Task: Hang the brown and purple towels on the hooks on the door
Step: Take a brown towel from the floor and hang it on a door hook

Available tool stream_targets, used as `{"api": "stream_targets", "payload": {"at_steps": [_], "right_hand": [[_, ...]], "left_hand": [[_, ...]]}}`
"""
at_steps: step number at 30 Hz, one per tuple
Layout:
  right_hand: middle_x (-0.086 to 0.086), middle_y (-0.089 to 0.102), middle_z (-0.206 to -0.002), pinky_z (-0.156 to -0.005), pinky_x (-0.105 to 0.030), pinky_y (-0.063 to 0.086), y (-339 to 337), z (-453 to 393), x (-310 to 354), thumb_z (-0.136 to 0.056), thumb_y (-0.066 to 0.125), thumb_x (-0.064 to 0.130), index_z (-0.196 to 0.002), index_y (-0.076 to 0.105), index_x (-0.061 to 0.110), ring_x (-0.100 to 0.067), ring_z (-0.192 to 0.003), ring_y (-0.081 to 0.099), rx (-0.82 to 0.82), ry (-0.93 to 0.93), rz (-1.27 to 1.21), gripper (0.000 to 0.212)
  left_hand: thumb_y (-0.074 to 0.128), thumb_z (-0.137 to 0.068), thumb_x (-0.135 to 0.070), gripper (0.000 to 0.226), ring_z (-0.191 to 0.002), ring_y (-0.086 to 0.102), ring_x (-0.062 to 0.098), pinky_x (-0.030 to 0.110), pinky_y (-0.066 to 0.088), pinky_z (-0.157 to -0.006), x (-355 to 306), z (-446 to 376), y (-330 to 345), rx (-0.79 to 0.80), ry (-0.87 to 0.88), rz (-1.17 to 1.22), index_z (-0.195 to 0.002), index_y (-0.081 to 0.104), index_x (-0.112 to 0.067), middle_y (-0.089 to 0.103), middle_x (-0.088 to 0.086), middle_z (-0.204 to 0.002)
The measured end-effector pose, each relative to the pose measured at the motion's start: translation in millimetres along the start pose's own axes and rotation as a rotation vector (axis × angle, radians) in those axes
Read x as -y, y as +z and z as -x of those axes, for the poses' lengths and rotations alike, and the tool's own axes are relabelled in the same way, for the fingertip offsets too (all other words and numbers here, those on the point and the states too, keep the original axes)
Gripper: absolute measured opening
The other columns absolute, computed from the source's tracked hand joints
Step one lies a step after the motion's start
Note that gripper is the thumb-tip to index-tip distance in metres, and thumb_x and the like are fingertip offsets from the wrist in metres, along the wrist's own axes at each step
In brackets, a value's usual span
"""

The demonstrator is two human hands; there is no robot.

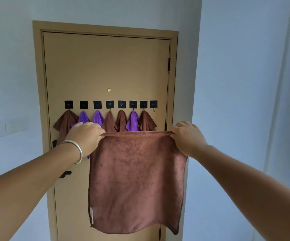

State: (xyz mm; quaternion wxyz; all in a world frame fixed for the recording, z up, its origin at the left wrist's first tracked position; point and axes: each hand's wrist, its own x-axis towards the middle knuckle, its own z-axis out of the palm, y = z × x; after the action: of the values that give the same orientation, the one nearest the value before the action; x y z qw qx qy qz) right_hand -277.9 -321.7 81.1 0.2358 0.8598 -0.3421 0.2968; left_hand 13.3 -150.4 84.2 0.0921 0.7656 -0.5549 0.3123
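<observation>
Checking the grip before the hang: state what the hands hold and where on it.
Both hands hold one brown towel spread flat: left hand pinches its upper left corner, right hand its upper right corner.

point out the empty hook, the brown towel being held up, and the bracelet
empty hook [153,104]: head view, on its black square plate, last at the right of the row
brown towel [137,180]: head view, middle of the hanging cloth
bracelet [78,151]: head view, on the silver band at the left wrist

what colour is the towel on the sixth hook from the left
Purple towel, clearest in the head view, hanging between two brown ones.
</observation>
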Motion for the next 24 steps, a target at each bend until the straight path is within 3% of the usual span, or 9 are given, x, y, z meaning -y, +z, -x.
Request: {"api": "stream_targets", "payload": {"at_steps": [4,8,11,13,19,24], "right_hand": [[0.003,0.061,-0.103,-0.091,-0.032,0.041,56,-56,-24,-0.102,0.037,0.033,-0.104,0.065,0.022,-0.017,-0.1,0.05,-0.005,0.015,-0.028,0.029],[0.002,0.059,-0.1,-0.089,-0.033,0.042,98,-110,-54,-0.101,0.038,0.032,-0.102,0.065,0.019,-0.018,-0.097,0.05,-0.019,0.032,-0.023,0.029],[0.001,0.059,-0.101,-0.088,-0.034,0.042,125,-141,-74,-0.101,0.038,0.03,-0.102,0.065,0.018,-0.02,-0.1,0.05,-0.028,0.033,-0.013,0.029],[0.0,0.059,-0.1,-0.086,-0.034,0.043,142,-160,-85,-0.101,0.038,0.029,-0.102,0.065,0.017,-0.021,-0.099,0.051,-0.006,0.053,-0.008,0.03],[-0.001,0.055,-0.092,-0.062,-0.032,0.045,201,-210,-113,-0.101,0.039,0.025,-0.1,0.065,0.017,-0.023,-0.08,0.055,0.042,0.183,-0.01,0.028],[-0.008,0.062,-0.09,-0.062,-0.032,0.042,246,-254,-137,-0.098,0.043,0.02,-0.087,0.057,0.015,-0.029,-0.078,0.057,0.087,0.235,0.046,0.019]], "left_hand": [[0.039,-0.1,-0.027,0.029,-0.094,0.058,0.013,0.033,0.048,-0.081,2,-60,40,-0.057,0.01,0.102,-0.098,0.068,-0.028,0.064,-0.011,-0.099],[0.041,-0.101,-0.028,0.029,-0.099,0.06,0.013,0.035,0.051,-0.08,-3,-118,77,-0.121,0.001,0.164,-0.117,0.065,-0.026,0.064,-0.011,-0.115],[0.043,-0.101,-0.023,0.032,-0.107,0.06,0.016,0.03,0.048,-0.072,-9,-157,106,-0.189,-0.017,0.193,-0.126,0.062,-0.026,0.062,-0.01,-0.124],[0.044,-0.099,-0.016,0.033,-0.101,0.062,0.019,0.029,0.041,-0.063,-15,-181,124,-0.206,0.006,0.192,-0.123,0.063,-0.027,0.065,-0.007,-0.119],[0.054,-0.082,0.007,0.043,-0.066,0.061,0.02,0.03,0.045,-0.051,-26,-251,179,-0.269,0.224,0.212,-0.112,0.056,-0.023,0.065,-0.004,-0.103],[0.069,-0.058,0.015,0.043,-0.066,0.058,0.024,0.027,0.04,-0.041,-32,-315,221,-0.284,0.527,-0.019,-0.089,0.065,-0.015,0.061,0.004,-0.086]]}}
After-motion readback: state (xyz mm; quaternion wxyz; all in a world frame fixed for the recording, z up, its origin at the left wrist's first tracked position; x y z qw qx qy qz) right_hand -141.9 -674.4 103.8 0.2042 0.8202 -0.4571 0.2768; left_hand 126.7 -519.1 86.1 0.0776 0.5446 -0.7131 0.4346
